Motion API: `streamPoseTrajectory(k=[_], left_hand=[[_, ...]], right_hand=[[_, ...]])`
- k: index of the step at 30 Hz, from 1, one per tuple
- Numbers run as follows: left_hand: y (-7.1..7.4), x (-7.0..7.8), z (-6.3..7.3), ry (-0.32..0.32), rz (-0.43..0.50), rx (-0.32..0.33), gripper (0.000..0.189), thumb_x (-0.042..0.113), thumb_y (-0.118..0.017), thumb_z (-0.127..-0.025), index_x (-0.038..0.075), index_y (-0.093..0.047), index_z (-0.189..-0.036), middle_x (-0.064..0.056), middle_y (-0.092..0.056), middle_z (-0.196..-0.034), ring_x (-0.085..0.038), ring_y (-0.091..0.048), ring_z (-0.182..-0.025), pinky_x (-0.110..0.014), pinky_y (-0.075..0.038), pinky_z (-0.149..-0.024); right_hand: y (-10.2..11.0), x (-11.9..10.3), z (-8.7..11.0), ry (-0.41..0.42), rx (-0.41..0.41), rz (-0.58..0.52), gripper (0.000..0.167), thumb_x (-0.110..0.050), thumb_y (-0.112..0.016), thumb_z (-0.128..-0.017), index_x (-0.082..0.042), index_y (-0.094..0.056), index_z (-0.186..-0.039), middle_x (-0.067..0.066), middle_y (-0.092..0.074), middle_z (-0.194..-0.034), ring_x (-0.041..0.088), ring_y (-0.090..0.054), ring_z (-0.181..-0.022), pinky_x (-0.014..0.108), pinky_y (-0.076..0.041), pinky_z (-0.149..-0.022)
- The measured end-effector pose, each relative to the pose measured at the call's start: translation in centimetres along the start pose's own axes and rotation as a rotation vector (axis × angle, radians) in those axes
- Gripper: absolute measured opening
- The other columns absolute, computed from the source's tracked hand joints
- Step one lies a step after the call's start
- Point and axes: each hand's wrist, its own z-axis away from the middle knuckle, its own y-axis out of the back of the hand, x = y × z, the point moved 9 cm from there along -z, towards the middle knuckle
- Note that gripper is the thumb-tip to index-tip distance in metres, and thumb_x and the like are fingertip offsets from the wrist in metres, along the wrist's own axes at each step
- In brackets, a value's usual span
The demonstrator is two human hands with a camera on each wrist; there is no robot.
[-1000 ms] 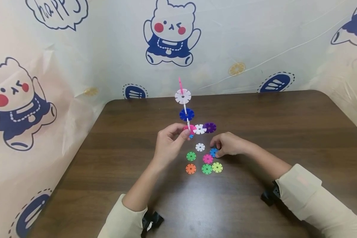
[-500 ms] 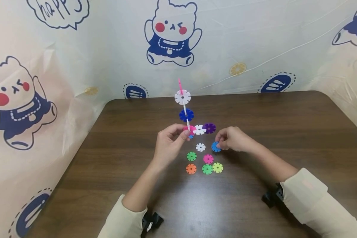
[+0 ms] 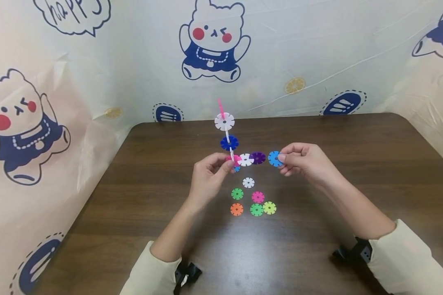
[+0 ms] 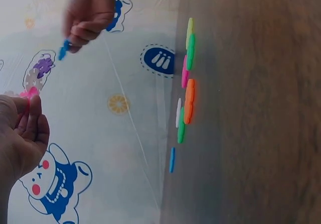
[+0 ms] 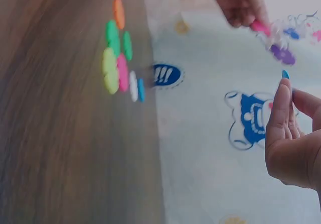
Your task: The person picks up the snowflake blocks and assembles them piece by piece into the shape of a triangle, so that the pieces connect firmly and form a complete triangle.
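Note:
My left hand (image 3: 209, 176) pinches a pink notched disc (image 3: 236, 159) between thumb and fingers. That disc belongs to a joined chain: a white disc (image 3: 245, 159) and a purple disc (image 3: 258, 158) run to the right of it. Upward from the pink disc, a line of edge-on white pieces links a dark blue disc (image 3: 229, 143) and a larger white disc (image 3: 224, 121), topped by a pink piece (image 3: 220, 107). Between thumb and fingers, my right hand (image 3: 308, 164) holds a blue notched disc (image 3: 275, 158), a small gap away from the purple one.
Loose discs lie on the wooden table (image 3: 162, 205) below the hands: white (image 3: 248, 182), pink (image 3: 258, 197), orange (image 3: 237, 209), yellow-green (image 3: 269, 207), two green and a partly hidden blue (image 3: 237, 169). A printed curtain (image 3: 133, 61) hangs behind the table.
My right hand has picked the blue disc up from beside the loose pink one and carried it up and right, level with the purple disc. The held chain has shifted slightly left.

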Motion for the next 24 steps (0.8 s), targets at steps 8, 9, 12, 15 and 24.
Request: streamPoseTrajectory(k=[8, 9, 12, 15, 24], left_hand=[[-0.2, 0.4, -0.1, -0.032, -0.016, -0.010, 0.009, 0.003, -0.064, -0.086, -0.005, -0.066, -0.090, -0.012, -0.065, -0.076, -0.029, -0.062, -0.067, -0.028, -0.053, -0.064], [-0.3, 0.4, -0.1, -0.032, -0.015, -0.011, 0.009, 0.003, -0.064, -0.086, -0.005, -0.066, -0.089, -0.012, -0.065, -0.076, -0.028, -0.062, -0.067, -0.028, -0.053, -0.065], [-0.3, 0.4, -0.1, -0.030, -0.016, -0.015, 0.008, 0.002, -0.064, -0.085, -0.005, -0.066, -0.089, -0.013, -0.065, -0.075, -0.026, -0.062, -0.067, -0.028, -0.053, -0.065], [-0.4, 0.2, 0.0, -0.020, -0.025, -0.029, 0.009, 0.002, -0.065, -0.085, -0.005, -0.066, -0.091, -0.014, -0.065, -0.077, -0.023, -0.062, -0.068, -0.028, -0.053, -0.066], [-1.1, 0.9, 0.2, -0.095, -0.051, -0.095, 0.008, 0.001, -0.062, -0.086, -0.005, -0.064, -0.091, -0.013, -0.068, -0.077, -0.017, -0.067, -0.070, -0.030, -0.054, -0.071]], right_hand=[[-0.4, -1.2, 0.8, 0.036, -0.013, -0.049, 0.013, -0.008, -0.065, -0.087, 0.004, -0.061, -0.091, 0.011, -0.066, -0.074, 0.015, -0.063, -0.061, 0.026, -0.054, -0.062], [-0.5, -1.3, 0.8, 0.040, -0.014, -0.032, 0.014, -0.008, -0.065, -0.087, 0.004, -0.061, -0.091, 0.011, -0.066, -0.074, 0.015, -0.063, -0.061, 0.026, -0.054, -0.062], [-0.6, -1.5, 0.8, 0.046, -0.013, 0.009, 0.015, -0.009, -0.065, -0.087, 0.005, -0.061, -0.092, 0.009, -0.066, -0.073, 0.016, -0.063, -0.061, 0.027, -0.054, -0.062], [-0.7, -1.5, 0.8, 0.048, -0.016, 0.039, 0.015, -0.008, -0.065, -0.087, 0.006, -0.062, -0.091, 0.010, -0.066, -0.073, 0.016, -0.062, -0.060, 0.027, -0.054, -0.061], [-1.0, -1.0, 0.6, 0.023, -0.043, 0.077, 0.013, -0.004, -0.063, -0.087, 0.008, -0.061, -0.091, 0.008, -0.065, -0.068, 0.013, -0.060, -0.055, 0.027, -0.054, -0.059]])
